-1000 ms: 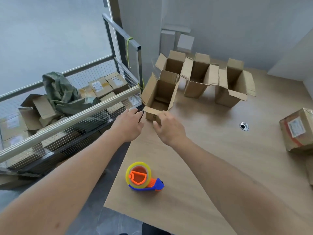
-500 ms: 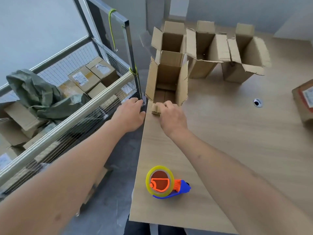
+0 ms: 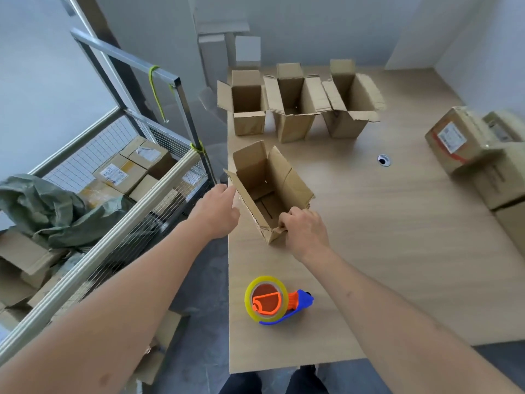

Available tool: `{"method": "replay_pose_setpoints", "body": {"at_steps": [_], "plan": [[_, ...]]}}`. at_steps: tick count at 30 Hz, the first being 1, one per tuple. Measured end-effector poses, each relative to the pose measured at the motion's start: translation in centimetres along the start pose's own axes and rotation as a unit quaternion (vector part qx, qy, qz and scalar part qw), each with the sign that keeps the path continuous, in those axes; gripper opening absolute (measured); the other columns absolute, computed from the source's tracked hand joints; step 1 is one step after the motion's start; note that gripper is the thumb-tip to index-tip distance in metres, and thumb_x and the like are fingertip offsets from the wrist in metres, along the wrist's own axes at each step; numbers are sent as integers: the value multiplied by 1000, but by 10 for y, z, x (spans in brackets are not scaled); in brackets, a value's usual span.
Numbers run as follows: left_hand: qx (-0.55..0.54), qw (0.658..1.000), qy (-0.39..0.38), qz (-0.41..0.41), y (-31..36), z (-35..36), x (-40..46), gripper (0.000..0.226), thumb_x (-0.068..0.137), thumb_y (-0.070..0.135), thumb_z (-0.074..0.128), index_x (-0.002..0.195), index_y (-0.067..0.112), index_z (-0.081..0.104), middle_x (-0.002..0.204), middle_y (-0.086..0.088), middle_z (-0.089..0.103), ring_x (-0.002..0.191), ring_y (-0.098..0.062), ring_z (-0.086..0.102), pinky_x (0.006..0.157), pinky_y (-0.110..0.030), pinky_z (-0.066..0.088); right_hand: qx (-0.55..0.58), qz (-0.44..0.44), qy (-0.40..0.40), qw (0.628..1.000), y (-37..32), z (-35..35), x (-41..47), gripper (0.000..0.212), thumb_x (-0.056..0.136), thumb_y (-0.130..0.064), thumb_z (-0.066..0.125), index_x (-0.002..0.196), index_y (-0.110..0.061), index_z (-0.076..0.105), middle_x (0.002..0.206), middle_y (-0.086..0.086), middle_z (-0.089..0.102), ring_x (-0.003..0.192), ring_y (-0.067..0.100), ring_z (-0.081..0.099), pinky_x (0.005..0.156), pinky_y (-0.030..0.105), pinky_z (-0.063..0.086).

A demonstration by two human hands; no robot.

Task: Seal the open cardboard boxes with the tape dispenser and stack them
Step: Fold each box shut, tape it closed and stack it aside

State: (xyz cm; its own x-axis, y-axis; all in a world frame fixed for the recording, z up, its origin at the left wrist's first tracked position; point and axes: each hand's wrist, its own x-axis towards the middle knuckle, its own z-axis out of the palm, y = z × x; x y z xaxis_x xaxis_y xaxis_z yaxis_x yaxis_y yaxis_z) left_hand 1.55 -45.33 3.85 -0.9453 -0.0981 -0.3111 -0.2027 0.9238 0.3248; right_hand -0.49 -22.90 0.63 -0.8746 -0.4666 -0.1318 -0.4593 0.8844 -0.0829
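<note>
An open cardboard box (image 3: 270, 183) stands near the table's left edge with its flaps up. My right hand (image 3: 305, 230) grips the box's near flap at the front corner. My left hand (image 3: 217, 209) reaches with straight fingers to the box's left flap, fingertips at its edge. Three more open boxes (image 3: 295, 109) stand in a row at the back of the table. The tape dispenser (image 3: 274, 302), with a yellow roll, orange core and blue handle, lies on the table close to me, below both hands.
The wooden table (image 3: 383, 251) has a cable hole (image 3: 384, 160). Sealed labelled boxes (image 3: 460, 140) are stacked at the right edge. A wire cage trolley (image 3: 119, 194) with parcels and a green sack (image 3: 54, 209) stands left of the table.
The box has been drawn nearer to me and turned. My right hand has moved along with its near flap. My left hand has risen towards the left flap.
</note>
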Motion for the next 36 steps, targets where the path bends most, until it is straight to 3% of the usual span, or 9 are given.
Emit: {"method": "replay_pose_setpoints", "body": {"at_steps": [5,8,15,20,24,28,32,34,36], "plan": [[-22,1000,6,1,42,15,-13,63,97,16,52,157,14,33,157,-9,35,142,-32,39,112,-45,41,10,35,9,999,46,0,-29,23,89,-3,63,101,-20,73,110,3,56,106,27,51,94,29,39],[-22,1000,1,-11,71,32,-20,63,98,19,51,158,16,32,160,-13,30,143,-35,38,114,-49,41,35,40,2,999,81,-1,-49,15,90,-6,66,100,-13,75,141,11,50,136,33,40,113,30,30],[-6,998,-12,-56,138,82,-42,57,85,9,61,140,15,49,149,-15,36,125,-40,49,101,-47,46,-18,-8,-22,1000,178,-12,-85,13,95,-15,67,87,-19,76,168,8,17,156,28,11,125,29,12],[-107,993,-35,-37,176,114,-56,70,89,8,56,156,13,37,164,-7,22,143,-31,38,114,-35,36,-23,-35,-32,999,220,-16,-97,12,94,-16,68,93,-22,79,170,4,11,156,26,11,123,32,21],[-143,988,-49,35,194,129,-68,79,96,38,58,163,36,17,169,7,15,152,-20,26,119,-31,27,33,-35,-31,998,229,-11,-99,35,89,-7,69,113,-32,73,170,1,6,152,27,20,106,39,44],[-60,992,-101,38,196,140,-70,101,87,63,65,164,34,6,171,0,14,156,-22,18,124,-38,24,81,-19,-27,996,224,1,-95,95,86,-1,68,155,-48,23,169,-3,-3,147,23,29,94,39,54],[-1,996,-84,23,195,147,-63,85,97,40,63,164,20,15,163,-5,33,148,-26,33,118,-40,35,114,6,-18,993,211,8,-91,122,79,5,71,154,-56,-4,167,-1,5,137,27,39,80,37,57],[-23,998,-57,12,194,148,-59,77,98,33,63,162,18,22,153,-5,44,137,-29,45,110,-42,41,114,30,9,993,208,9,-87,117,78,3,72,157,-51,3,157,1,20,124,27,46,80,38,56],[-46,999,-16,-3,193,150,-56,76,96,30,66,160,16,26,147,-6,47,128,-31,51,105,-45,46,121,46,37,991,208,8,-84,86,88,-13,70,156,-39,26,139,1,34,110,25,49,84,40,55]]}}
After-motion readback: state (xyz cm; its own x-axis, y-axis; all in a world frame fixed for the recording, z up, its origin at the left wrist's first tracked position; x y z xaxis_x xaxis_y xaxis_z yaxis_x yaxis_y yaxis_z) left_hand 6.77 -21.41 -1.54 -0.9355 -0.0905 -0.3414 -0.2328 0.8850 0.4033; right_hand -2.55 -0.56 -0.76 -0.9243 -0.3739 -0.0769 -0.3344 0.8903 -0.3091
